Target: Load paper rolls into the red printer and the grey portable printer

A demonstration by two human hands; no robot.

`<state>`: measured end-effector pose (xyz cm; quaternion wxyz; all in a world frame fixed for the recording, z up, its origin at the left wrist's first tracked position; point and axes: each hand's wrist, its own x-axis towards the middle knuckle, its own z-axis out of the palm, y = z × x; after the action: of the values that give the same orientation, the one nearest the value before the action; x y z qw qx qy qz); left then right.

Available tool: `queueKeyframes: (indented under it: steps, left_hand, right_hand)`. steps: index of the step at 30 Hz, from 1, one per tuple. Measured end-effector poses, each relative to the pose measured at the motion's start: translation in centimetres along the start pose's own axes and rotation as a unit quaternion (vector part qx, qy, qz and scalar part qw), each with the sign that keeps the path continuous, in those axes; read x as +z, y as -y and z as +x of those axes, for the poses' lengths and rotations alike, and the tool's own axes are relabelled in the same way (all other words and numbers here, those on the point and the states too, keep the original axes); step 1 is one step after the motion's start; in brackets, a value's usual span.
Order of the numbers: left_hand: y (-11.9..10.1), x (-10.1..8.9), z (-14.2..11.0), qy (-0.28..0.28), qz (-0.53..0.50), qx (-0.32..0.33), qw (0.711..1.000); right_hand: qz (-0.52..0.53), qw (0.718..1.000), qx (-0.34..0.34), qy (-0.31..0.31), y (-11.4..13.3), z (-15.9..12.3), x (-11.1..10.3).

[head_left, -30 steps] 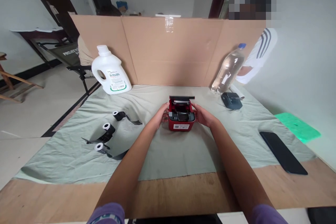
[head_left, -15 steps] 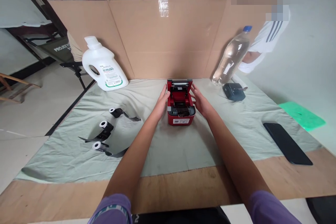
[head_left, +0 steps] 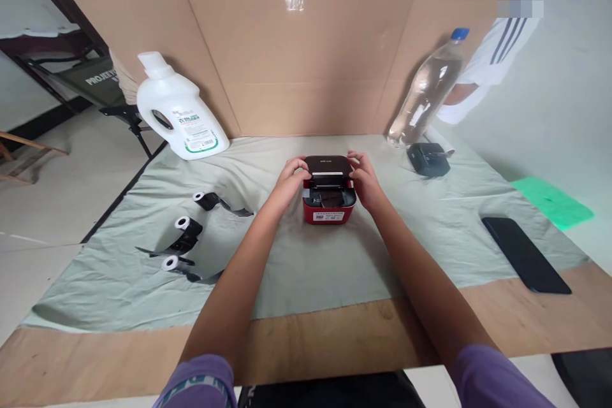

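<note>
A small red and black label printer (head_left: 329,213) sits on the cloth in front of me, a white sticker on its near side. Its black lid (head_left: 326,164) is tilted partly down, with a gap still showing above the body. My left hand (head_left: 289,180) holds the lid's left edge between thumb and fingers. On the opposite edge, my right hand (head_left: 364,180) grips in the same way. A dark strip lies in the printer's opening. To the left lie several black label rolls, one of them a small roll (head_left: 187,229) with its tail unrolled.
A white detergent jug (head_left: 179,108) stands back left against a cardboard screen (head_left: 296,64). At the right are a clear bottle (head_left: 428,92), a dark small device (head_left: 429,159), a green sheet (head_left: 552,203) and a black phone (head_left: 526,255). Behind the bottle shows a person's white sleeve (head_left: 507,44).
The printer's lid has swung from upright to nearly closed over the body. Both hands have come in onto its edges. The view has shifted slightly.
</note>
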<state>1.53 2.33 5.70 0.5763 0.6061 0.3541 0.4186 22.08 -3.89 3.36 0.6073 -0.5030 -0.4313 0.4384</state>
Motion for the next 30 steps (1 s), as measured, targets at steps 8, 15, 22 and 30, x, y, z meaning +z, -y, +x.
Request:
queueKeyframes:
  steps: [8,15,22,30]
  left_hand:
    - [1.4,0.0,-0.4,0.04,-0.064,-0.073,0.995]
    - [2.4,1.1,-1.8,-0.026,-0.096,-0.058,0.993]
    - [3.1,0.9,-5.3,-0.047,-0.004,-0.032,0.998]
    - [-2.1,-8.3,-3.9,-0.093,0.017,0.008,0.996]
  right_hand:
    - [0.035,0.999,-0.017,-0.011,-1.6,-1.5,1.0]
    - [0.014,0.997,-0.059,-0.046,-2.5,-3.2,2.0]
    - [-0.2,0.975,-0.071,0.073,-2.7,-8.5,1.3]
    - [-0.28,0.932,-0.203,0.105,1.8,-3.4,9.0]
